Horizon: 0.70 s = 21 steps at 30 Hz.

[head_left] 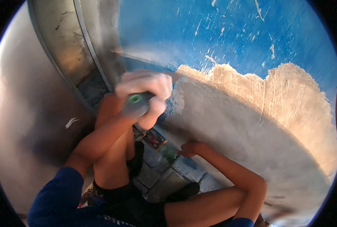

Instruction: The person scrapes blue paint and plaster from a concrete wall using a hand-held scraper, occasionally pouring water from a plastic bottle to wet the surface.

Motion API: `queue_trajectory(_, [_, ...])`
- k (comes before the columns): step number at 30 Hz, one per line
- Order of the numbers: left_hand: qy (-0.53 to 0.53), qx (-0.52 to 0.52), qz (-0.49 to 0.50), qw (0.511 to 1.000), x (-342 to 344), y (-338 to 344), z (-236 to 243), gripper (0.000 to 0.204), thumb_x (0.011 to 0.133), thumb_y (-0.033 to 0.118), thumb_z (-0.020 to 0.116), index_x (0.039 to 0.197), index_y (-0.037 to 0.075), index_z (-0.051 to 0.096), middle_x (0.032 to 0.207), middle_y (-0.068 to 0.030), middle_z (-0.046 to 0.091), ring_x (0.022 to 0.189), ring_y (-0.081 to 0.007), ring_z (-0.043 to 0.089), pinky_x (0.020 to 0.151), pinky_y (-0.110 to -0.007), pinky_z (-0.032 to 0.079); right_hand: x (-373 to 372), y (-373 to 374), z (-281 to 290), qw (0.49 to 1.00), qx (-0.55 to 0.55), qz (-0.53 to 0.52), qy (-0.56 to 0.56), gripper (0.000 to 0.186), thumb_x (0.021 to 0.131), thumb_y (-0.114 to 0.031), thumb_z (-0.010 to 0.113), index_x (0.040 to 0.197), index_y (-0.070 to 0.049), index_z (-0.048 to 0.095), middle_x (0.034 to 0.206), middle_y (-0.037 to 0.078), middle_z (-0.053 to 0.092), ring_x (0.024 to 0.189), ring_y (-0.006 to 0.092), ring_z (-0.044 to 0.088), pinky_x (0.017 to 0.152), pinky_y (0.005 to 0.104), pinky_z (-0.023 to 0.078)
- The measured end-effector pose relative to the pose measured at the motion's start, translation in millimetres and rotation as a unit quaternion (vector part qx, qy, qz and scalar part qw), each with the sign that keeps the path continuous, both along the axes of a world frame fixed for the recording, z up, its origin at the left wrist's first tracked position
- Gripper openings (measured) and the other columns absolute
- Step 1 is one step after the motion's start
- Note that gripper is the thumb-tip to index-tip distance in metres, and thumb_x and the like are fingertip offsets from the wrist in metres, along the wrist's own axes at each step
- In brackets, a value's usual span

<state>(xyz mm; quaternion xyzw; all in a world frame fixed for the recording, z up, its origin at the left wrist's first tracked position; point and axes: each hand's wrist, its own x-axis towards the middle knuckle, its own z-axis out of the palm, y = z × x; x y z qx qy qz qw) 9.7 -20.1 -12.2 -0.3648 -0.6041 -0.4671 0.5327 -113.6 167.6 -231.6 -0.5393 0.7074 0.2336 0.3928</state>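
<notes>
My left hand [147,97] is raised and closed round the dark handle of a scraper [138,105], which has a green spot on its butt end. Its thin blade points right, at the lower border of the blue paint, and is partly hidden by my fingers. Motion smears both hand and tool. Lower down, my right hand [192,148] is curled beside the bare wall. A blurred green thing [168,152] lies near its fingertips; whether those fingers grip it is unclear. The wall carries flaked blue paint [229,34] above a rough, grey-beige stripped patch [229,102].
I sit low, with knees spread over grey paving blocks [189,169]. A small dark package-like item [154,139] lies on the paving between my legs. Close on my left stands a smooth, shiny panel [17,125], with a metal-edged frame [86,38] beyond it.
</notes>
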Motion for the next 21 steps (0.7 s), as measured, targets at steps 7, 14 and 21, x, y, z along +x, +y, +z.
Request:
queue_trajectory(7, [-0.044, -0.004, 0.066, 0.997, -8, -2, -7, 0.043, 0.095, 0.034, 0.058, 0.067, 0.002, 0.050, 0.056, -0.0026, 0.045, 0.044, -0.0132, 0.040, 0.043, -0.029, 0.032, -3, 3, -12, 1.000, 0.001, 0.007, -0.017, 0.073, 0.096, -0.059, 0.030, 0.100, 0.004, 0.067, 0.099, 0.022, 0.066, 0.098, 0.0388, 0.061, 0.093, 0.0461, 0.043])
queue_trajectory(14, [-0.064, -0.004, 0.136, 0.989, -19, -22, -28, 0.016, 0.077, 0.001, 0.060, 0.065, 0.001, 0.050, 0.055, -0.0058, 0.052, 0.044, -0.0133, 0.048, 0.043, -0.028, 0.035, 0, -12, -12, 0.998, 0.042, 0.005, -0.035, 0.074, 0.097, -0.058, 0.027, 0.090, 0.002, 0.070, 0.097, 0.021, 0.067, 0.093, 0.0383, 0.062, 0.089, 0.0468, 0.045])
queue_trajectory(21, [-0.040, 0.023, 0.081, 0.996, -10, -10, -21, 0.033, 0.079, 0.020, 0.072, 0.060, 0.006, 0.049, 0.051, -0.0025, 0.045, 0.041, -0.0128, 0.044, 0.040, -0.029, 0.034, 0, -13, -8, 0.996, 0.070, 0.048, -0.035, 0.072, 0.097, -0.057, 0.028, 0.102, 0.002, 0.068, 0.109, 0.023, 0.064, 0.102, 0.0379, 0.060, 0.093, 0.0451, 0.043])
